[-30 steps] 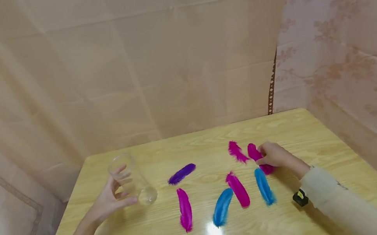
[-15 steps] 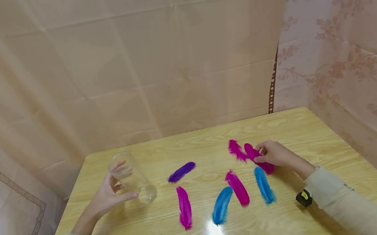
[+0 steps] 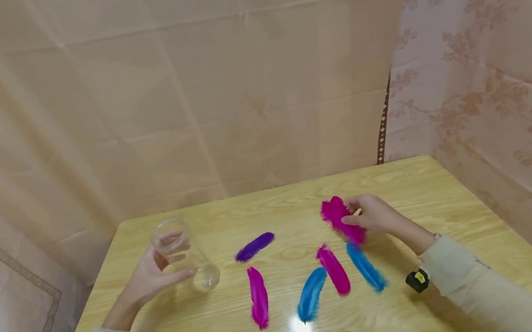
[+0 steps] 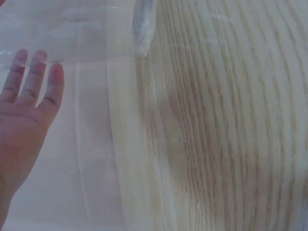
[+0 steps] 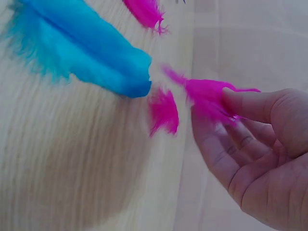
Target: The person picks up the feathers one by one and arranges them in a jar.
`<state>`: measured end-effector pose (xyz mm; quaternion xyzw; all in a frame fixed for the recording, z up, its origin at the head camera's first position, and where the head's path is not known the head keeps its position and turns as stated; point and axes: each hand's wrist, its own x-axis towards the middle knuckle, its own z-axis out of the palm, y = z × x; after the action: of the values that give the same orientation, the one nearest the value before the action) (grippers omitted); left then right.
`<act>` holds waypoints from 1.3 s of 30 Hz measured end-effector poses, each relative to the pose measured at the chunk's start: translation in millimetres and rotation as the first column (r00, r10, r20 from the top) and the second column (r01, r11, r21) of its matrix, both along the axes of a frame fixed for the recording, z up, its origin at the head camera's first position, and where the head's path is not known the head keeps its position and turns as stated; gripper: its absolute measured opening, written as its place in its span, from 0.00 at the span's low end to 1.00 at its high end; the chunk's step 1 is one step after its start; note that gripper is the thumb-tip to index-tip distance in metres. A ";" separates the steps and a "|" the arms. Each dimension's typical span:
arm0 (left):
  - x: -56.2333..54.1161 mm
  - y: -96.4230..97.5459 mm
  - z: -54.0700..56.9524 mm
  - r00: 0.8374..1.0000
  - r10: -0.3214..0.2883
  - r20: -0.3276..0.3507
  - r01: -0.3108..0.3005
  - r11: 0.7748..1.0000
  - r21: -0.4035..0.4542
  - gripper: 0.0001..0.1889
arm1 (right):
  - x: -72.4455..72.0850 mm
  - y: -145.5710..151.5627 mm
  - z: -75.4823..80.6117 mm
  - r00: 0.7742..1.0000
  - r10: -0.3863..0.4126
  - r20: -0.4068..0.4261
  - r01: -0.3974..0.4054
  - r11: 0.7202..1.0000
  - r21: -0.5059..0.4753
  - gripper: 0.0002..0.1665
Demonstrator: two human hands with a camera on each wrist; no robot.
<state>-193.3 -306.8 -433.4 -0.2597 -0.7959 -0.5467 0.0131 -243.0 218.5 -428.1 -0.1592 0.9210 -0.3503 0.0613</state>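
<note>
My left hand (image 3: 150,277) holds a tall clear cup (image 3: 192,258) around its side, fingers behind it and thumb in front. The cup leans, its wide mouth up and to the left. In the left wrist view, several fingertips show at the wall of the clear cup (image 4: 67,29). At the right, my right hand (image 3: 376,213) pinches a magenta feather (image 5: 207,96) between thumb and fingers. That feather overlaps another magenta feather (image 3: 327,211) in the head view. Just below them lies a blue feather (image 3: 365,269), its upper end close to the held one.
A purple feather (image 3: 255,246) and a bright pink feather (image 3: 258,298) lie mid-table. Between them and my right hand are a second blue feather (image 3: 313,294) and a magenta one (image 3: 335,271). Curtains (image 3: 257,95) hang behind the wooden table (image 3: 231,209).
My right hand has moved left with the magenta feather, bringing it over the other magenta one. The nearby blue feather's upper end has shifted left. My left hand and the cup stay put.
</note>
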 end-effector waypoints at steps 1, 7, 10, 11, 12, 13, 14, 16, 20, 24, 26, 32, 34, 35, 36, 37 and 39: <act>-0.4 1.0 -0.7 1.000 0.000 -0.010 0.000 1.000 0.003 0.41 | -0.8 -1.6 1.6 1.000 0.001 0.000 -0.001 1.000 -0.004 0.20; -0.1 1.9 -2.0 0.998 0.057 -0.017 -0.057 0.998 0.004 0.40 | -7.6 -13.2 11.5 0.999 0.021 -0.027 -0.022 1.000 -0.014 0.29; 0.7 -0.1 -2.2 0.997 0.071 -0.019 -0.071 0.997 -0.003 0.41 | -9.3 -18.8 15.2 0.999 0.035 -0.037 -0.036 0.999 -0.032 0.29; 0.9 -0.6 -2.3 0.997 0.070 -0.020 -0.070 0.998 -0.004 0.41 | -9.3 -20.3 16.3 0.998 0.040 -0.039 -0.042 0.998 -0.046 0.29; 1.1 -1.0 -2.5 0.997 0.071 -0.021 -0.071 0.997 -0.004 0.41 | -8.9 -21.7 17.2 0.998 0.047 -0.040 -0.049 0.997 -0.063 0.28; 1.3 -1.1 -2.8 0.997 0.074 -0.024 -0.074 0.997 -0.006 0.41 | -8.4 -22.7 17.7 0.998 0.053 -0.041 -0.056 0.995 -0.080 0.26; 1.5 -0.9 -3.0 0.997 0.078 -0.026 -0.078 0.997 -0.010 0.41 | -7.9 -23.4 18.0 0.998 0.055 -0.040 -0.059 0.994 -0.096 0.25; 1.6 -0.3 -2.9 0.996 0.083 -0.022 -0.084 0.996 -0.011 0.41 | -7.2 -24.1 17.6 0.997 0.062 -0.046 -0.067 0.990 -0.125 0.22; 0.4 0.5 -3.3 0.996 0.085 -0.011 -0.085 0.996 -0.008 0.41 | -5.6 -24.9 15.2 0.996 0.060 -0.068 -0.069 0.987 -0.146 0.16; -0.5 1.8 -4.3 0.997 0.079 -0.004 -0.079 0.997 0.006 0.41 | -4.8 -25.3 12.4 0.994 0.054 -0.098 -0.068 0.987 -0.144 0.13; -0.6 2.9 -3.8 0.997 0.082 0.002 -0.082 0.997 0.007 0.41 | -5.5 -25.4 11.7 0.994 0.054 -0.093 -0.068 0.985 -0.159 0.13; -1.9 6.6 -2.0 0.997 0.083 0.008 -0.083 0.997 0.009 0.41 | -8.6 -29.1 15.9 0.999 0.046 0.013 -0.041 0.971 -0.234 0.15; -2.4 6.9 -1.9 0.997 0.078 0.006 -0.078 0.997 0.012 0.41 | -9.7 -32.8 19.4 0.997 0.041 0.063 -0.023 0.964 -0.266 0.15; -2.6 7.0 -1.9 0.997 0.075 0.000 -0.075 0.997 0.009 0.41 | -10.3 -34.8 21.2 0.996 0.045 0.083 -0.020 0.959 -0.282 0.16; -2.8 6.8 -2.1 0.997 0.073 -0.002 -0.073 0.997 0.008 0.40 | -10.4 -37.3 23.4 0.993 0.046 0.105 -0.012 0.954 -0.299 0.18; -3.1 6.7 -2.3 0.998 0.070 -0.004 -0.070 0.997 0.009 0.40 | -10.6 -39.9 25.6 0.991 0.049 0.122 -0.008 0.950 -0.313 0.19; -3.8 6.5 -2.5 0.998 0.067 -0.011 -0.067 0.998 0.009 0.40 | -11.0 -46.3 31.0 0.988 0.062 0.144 -0.010 0.941 -0.338 0.21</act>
<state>-197.0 -300.4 -435.9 -0.2361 -0.8016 -0.5480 0.0369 -254.0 172.2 -397.2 -0.1570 0.8373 -0.5120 0.1098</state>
